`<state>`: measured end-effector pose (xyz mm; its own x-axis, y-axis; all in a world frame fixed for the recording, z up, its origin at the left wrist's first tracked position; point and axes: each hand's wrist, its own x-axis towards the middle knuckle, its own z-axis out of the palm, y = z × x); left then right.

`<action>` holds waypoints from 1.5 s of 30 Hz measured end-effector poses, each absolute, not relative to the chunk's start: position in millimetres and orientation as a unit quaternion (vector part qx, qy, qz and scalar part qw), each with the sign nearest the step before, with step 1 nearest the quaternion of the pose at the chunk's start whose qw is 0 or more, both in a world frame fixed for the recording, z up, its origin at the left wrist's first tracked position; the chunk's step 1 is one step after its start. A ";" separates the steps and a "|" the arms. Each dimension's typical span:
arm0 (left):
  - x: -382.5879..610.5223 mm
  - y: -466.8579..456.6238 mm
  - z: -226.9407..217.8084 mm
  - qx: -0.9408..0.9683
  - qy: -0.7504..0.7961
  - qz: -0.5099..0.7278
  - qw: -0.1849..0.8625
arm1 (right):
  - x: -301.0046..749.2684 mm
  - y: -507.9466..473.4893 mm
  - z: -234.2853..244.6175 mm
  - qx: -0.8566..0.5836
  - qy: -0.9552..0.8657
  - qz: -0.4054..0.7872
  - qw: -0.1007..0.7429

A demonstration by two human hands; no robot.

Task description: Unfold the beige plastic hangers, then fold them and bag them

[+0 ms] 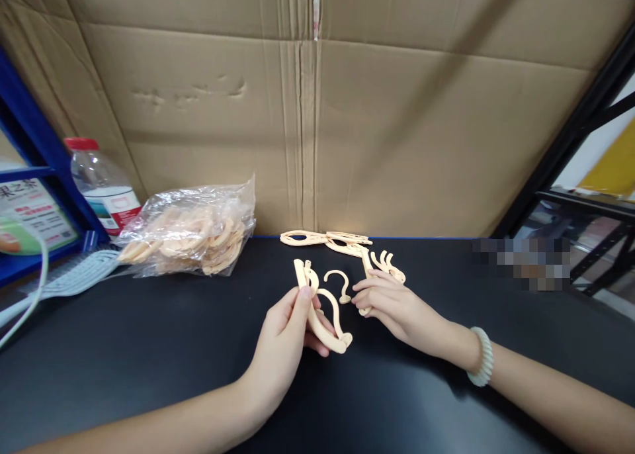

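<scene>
"Where are the hanger parts?"

"A small bunch (325, 335) is in the left hand (292, 321), pinched between thumb and curled fingers. One loose hook (346, 285) lies on the table (173, 368) between the two hands, nearer the right."

"And the right hand (397, 305)?"

"Palm down, fingers half bent over one cream bar (367, 262). I can't tell whether it grips it."

"How many others?"

"At least three hooks (389, 262) just beyond the right hand, and at least two looped pieces (325, 237) along the back edge; they overlap. Left of the hands: one clear bag (198, 232) of more parts, too jumbled to count, one bottle (102, 179) and one hairbrush (82, 272)."
</scene>
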<state>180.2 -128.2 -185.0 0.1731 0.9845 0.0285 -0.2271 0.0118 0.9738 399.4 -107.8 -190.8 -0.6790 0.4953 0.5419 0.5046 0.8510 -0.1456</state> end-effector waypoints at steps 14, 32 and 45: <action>179.2 -128.7 -185.7 0.483 0.392 0.504 0.600 | 405.5 -101.0 -192.3 -0.353 -0.895 0.007 0.274; 178.0 -128.8 -185.6 0.505 0.411 0.490 0.580 | 407.4 -101.6 -194.0 -0.415 -0.868 0.030 0.269; 169.2 -116.2 -185.5 0.685 0.371 0.420 0.466 | 380.2 -143.6 -174.1 -0.231 -0.942 -0.107 0.220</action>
<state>169.2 -116.2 -185.5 0.3720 0.8995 0.2293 0.1178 -0.2907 0.9495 380.2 -143.6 -174.1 -0.7966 0.3873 0.4642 0.4814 0.8709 0.0994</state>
